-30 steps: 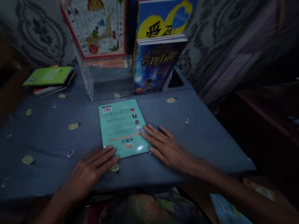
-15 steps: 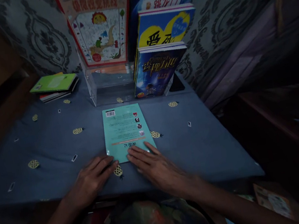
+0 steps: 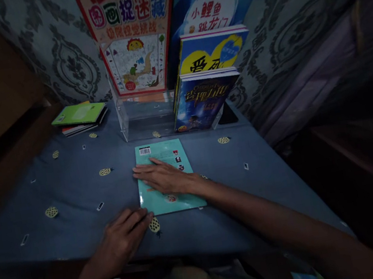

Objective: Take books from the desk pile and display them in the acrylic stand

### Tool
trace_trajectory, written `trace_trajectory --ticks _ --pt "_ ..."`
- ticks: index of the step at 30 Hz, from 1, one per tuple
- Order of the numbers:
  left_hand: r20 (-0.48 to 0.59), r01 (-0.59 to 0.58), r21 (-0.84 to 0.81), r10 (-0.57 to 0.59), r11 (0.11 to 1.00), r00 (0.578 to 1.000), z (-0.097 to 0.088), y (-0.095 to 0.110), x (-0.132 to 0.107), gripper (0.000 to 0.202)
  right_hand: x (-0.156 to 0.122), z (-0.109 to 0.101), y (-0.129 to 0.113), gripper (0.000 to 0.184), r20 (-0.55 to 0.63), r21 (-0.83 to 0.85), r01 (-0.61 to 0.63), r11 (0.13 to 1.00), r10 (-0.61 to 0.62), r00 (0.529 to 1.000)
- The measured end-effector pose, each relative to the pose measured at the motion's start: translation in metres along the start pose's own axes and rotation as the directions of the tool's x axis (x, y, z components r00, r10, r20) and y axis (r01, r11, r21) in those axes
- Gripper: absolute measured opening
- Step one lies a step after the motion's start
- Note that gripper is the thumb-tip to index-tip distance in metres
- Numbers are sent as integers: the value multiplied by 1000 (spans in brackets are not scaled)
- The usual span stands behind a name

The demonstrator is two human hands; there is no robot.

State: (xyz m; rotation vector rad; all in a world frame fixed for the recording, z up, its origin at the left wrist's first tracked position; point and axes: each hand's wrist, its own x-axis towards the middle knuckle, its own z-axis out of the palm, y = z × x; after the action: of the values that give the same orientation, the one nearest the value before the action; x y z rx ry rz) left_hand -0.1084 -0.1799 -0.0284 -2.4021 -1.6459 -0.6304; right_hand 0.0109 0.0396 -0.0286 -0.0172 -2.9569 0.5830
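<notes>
A closed teal book (image 3: 179, 202) lies on the blue tablecloth with its barcode at the far end and its printing upside down to me. My right hand (image 3: 164, 176) rests flat across the middle of its cover, fingers stretched toward the left edge and covering part of the print. At the near left corner of the book, my left hand (image 3: 126, 234) lies on the cloth with its fingertips against the corner. Its fingers are stretched out and hold nothing that I can see.
Behind the book stands a clear acrylic rack (image 3: 147, 120) with a red-bordered picture book (image 3: 139, 63) and a dark blue book (image 3: 203, 100). Several books, a green one (image 3: 79, 113) on top, are stacked at the back left. A dark flat object (image 3: 227, 114) lies right of the rack.
My right hand has slid from the book's near edge up to the middle of its cover. My left hand stays at the near left corner. The camera view has shifted slightly.
</notes>
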Motion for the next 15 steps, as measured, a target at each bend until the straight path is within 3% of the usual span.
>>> trace_trajectory --ticks 8,11,15 --pt "-26 -4 25 4 1000 1000 -1 1 2 31 40 -12 57 48 -56 -29 -202 979 200 978" --pt "-17 8 29 -7 1000 1000 -1 1 2 31 37 -7 54 50 -82 -70 -223 972 217 973" --pt "-16 26 41 -26 999 1000 1 0 -2 32 19 1 30 51 -57 -106 -161 981 155 986"
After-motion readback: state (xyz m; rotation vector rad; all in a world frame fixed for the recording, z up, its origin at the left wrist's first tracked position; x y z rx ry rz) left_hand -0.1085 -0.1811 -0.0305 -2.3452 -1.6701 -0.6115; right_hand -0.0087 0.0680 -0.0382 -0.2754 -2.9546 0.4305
